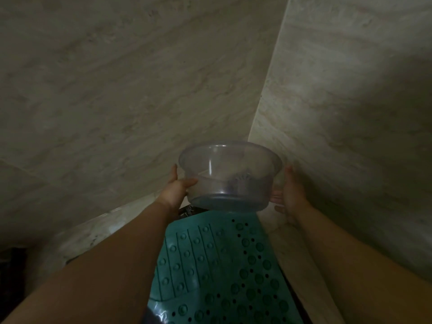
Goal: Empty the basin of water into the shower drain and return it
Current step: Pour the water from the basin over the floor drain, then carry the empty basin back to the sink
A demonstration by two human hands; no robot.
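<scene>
Holding the clear plastic basin (230,176) in the air, you grip it from both sides above the far end of the teal shower mat (222,265). Your left hand (176,187) clasps the left wall, thumb on the front. Your right hand (292,195) presses its open palm to the right side, fingers partly behind the plastic. Marbled wall tiles (128,90) meet in a corner just behind the basin.

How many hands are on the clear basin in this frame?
2. The left hand grips the left wall of the basin, thumb against its side. The right hand is at the right side, fingers under its base; firm contact there is hard to judge.
</scene>
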